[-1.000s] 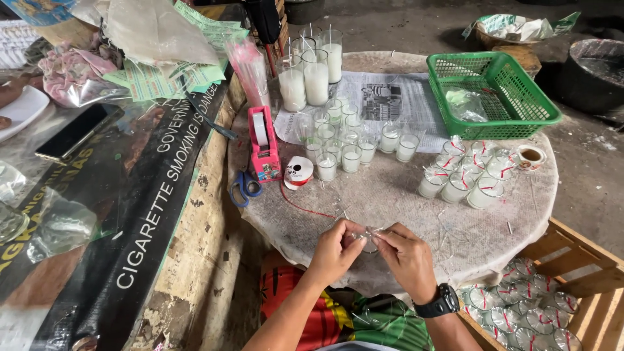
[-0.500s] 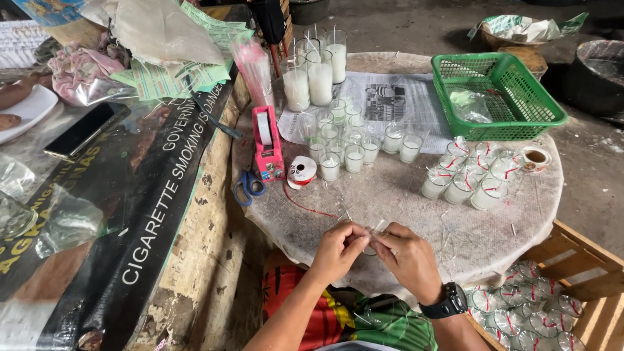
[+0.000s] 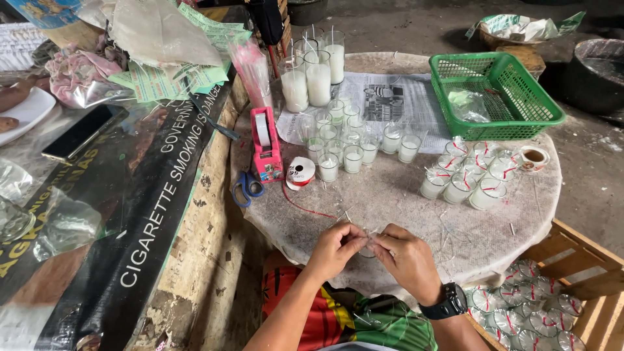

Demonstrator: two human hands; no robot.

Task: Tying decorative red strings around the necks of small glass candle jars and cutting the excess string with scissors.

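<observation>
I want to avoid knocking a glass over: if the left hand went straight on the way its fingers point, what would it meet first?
The left hand points rightward, fingertips against the right hand, so it would meet that hand first, with no glass between them, as far as this view shows.

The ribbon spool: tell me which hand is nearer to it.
Left. The left hand lies just below and slightly right of the ribbon spool, with the red ribbon trailing toward it; the right hand sits farther right, beyond the left.

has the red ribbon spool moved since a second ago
No. The red ribbon spool lies in the same spot beside the pink tape dispenser, just as before; only the camera has shifted slightly.
</observation>
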